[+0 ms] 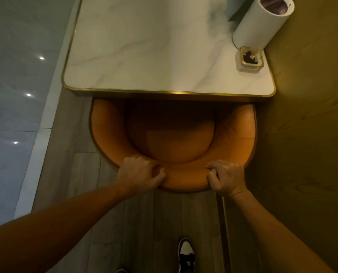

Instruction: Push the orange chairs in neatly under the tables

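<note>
An orange chair [176, 146] with a rounded padded back stands straight below me, its front part hidden under the white marble table [144, 56] with a gold rim. My left hand [140, 172] grips the curved top of the chair's back on the left side, fingers curled over the padding. My right hand [226, 177] grips the same back on the right side. Both arms reach forward from the bottom of the view.
A white cylinder [260, 22] and a glass ashtray [250, 59] stand at the table's right edge. A yellowish wall [312, 115] runs close along the right of chair and table. Glossy floor tiles [12, 95] lie to the left. My shoe [186, 253] is on the grey floor behind the chair.
</note>
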